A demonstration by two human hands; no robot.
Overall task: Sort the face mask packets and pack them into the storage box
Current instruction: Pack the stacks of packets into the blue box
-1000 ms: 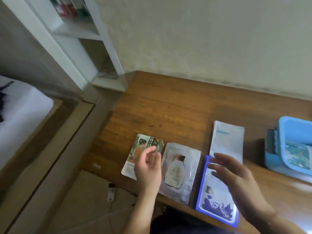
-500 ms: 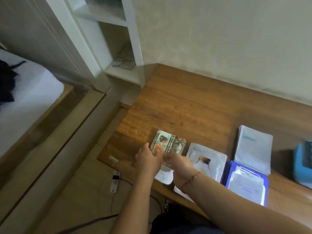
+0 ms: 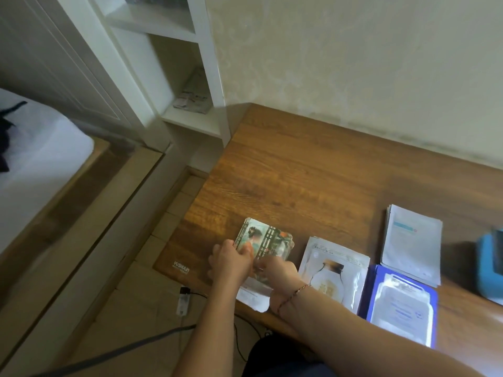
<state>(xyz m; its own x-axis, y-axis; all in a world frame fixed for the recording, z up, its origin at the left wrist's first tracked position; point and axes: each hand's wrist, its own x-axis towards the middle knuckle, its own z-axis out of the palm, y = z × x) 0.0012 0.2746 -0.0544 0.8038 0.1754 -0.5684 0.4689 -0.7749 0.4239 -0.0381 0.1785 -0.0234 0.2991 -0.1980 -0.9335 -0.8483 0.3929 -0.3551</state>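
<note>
Both hands have closed on the leftmost stack since a second ago, when they hovered loose above the row; against the half-second frame I note little further change.

Left to right: I see a bed (image 3: pixel 40 159) with white bedding, then a white shelf unit (image 3: pixel 174 77), then the wooden desk (image 3: pixel 313 172) against a pale wall. Near the desk's front-left corner the left hand (image 3: pixel 231 263) grips the left edge of the picture-print packets (image 3: pixel 265 240), thumb on top. The right hand (image 3: pixel 277 270), with a cord bracelet at the wrist, pinches the same stack from the near side. Beside it lie the bottle-print packets (image 3: pixel 333 270), then the blue-bordered packets (image 3: pixel 402 303), with the white packets (image 3: pixel 412 243) behind. The blue storage box (image 3: pixel 490 257) is cut off at the right edge, well apart from the held stack.

I judge the packets light, flexible and slick-faced, so a loose stack is liable to fan or slide. Hold should be across opposite edges, squeezing the stack together.

The desk surface is flat and smooth. Cables lie on the floor below.
</note>
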